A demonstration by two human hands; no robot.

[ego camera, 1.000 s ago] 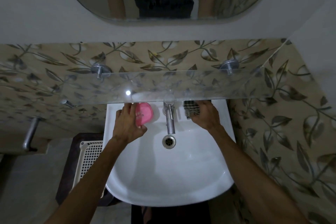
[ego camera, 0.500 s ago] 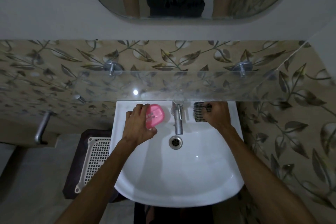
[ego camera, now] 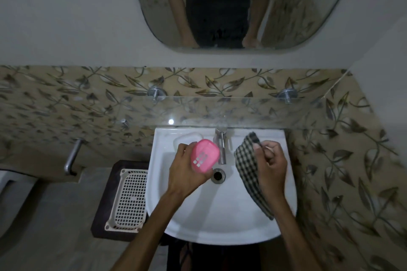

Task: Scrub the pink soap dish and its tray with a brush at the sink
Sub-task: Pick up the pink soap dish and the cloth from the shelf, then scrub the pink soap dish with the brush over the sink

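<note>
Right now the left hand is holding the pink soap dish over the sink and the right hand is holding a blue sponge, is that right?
Not quite. The left hand does hold the pink soap dish over the sink, but the right hand holds a black-and-white checked cloth, not a blue sponge. The head view shows it hanging from the fingers.

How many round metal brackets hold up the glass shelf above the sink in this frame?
2. One bracket sits at the shelf's left end, above the sink's left edge; the other bracket is at the right end, above the sink's right edge. No others show.
</note>
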